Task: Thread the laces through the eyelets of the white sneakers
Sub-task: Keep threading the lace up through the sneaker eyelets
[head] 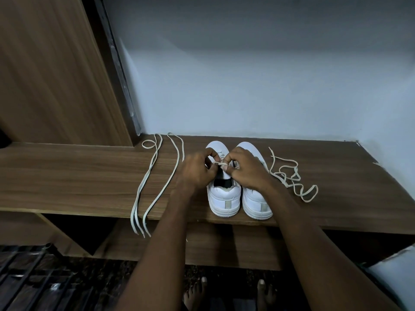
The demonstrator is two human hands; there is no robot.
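Two white sneakers stand side by side on a wooden shelf [89,176], heels toward me: the left sneaker [223,198] and the right sneaker [256,202]. My left hand [197,170] and my right hand [244,170] meet over the left sneaker's eyelets, each pinching a short stretch of cream lace [221,163] between thumb and fingers. The rest of this lace trails off to the right in a loose tangle [292,178] on the shelf. My hands hide most of the eyelets and tongue.
A second cream lace [157,176] lies doubled in long lines left of the sneakers, its ends hanging over the shelf's front edge. A wooden panel [56,75] rises at the left and a pale wall [247,86] stands behind. My bare feet [229,292] show on the dark floor below.
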